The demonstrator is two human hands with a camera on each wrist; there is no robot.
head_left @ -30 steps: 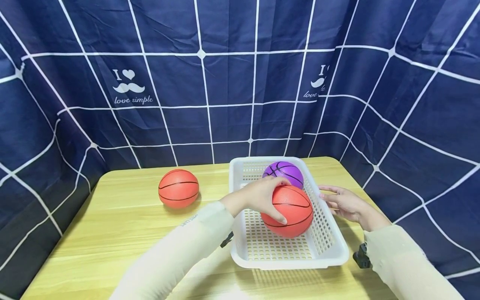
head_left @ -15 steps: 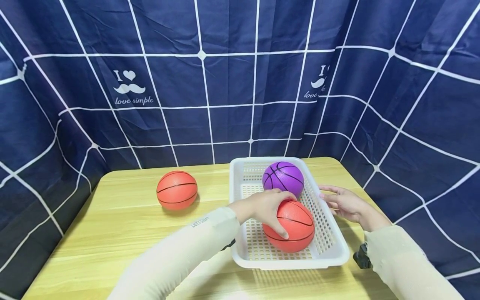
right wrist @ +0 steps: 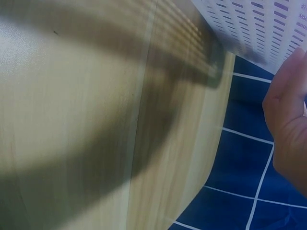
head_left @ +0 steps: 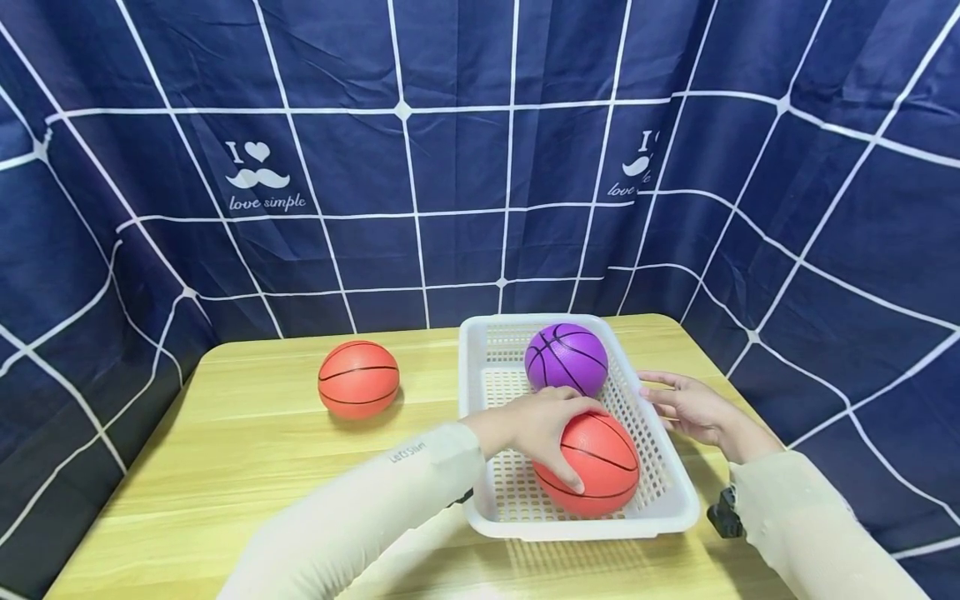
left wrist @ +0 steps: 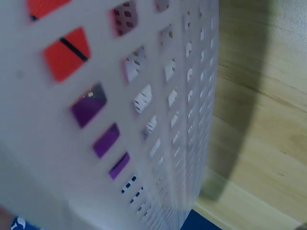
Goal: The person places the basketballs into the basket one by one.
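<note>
The left hand (head_left: pixel 543 433) holds a red ball (head_left: pixel 600 458) inside the near half of a white basket (head_left: pixel 577 529). Its grip is wrapped round the ball from the left, the thumb lying across the near face and the fingers reaching over the top toward the far side. Whether the ball bears on the basket floor cannot be told.

The right hand (head_left: pixel 693 408) is at the outside of the basket's right wall, its grip loose and holding nothing, the fingers pointing at the rim with the tips at its edge.

A purple ball (head_left: pixel 566 360) with black lines sits in the far half of the basket, just beyond the left hand's fingers. A 2nd red ball (head_left: pixel 358 379) rests on the wood-grain bench (head_left: pixel 247 442), left of the basket and apart from it. That makes 3 balls in view, 2 of them inside the basket.

The basket has perforated walls; in the left wrist view, patches of red and purple show through the holes. The right wrist view shows shadows across the bench. Pale sleeves cover the arms, and a black device (head_left: pixel 723 512) is at the right wrist. A dark blue curtain (head_left: pixel 457 167) with white grid lines hangs behind the bench.
</note>
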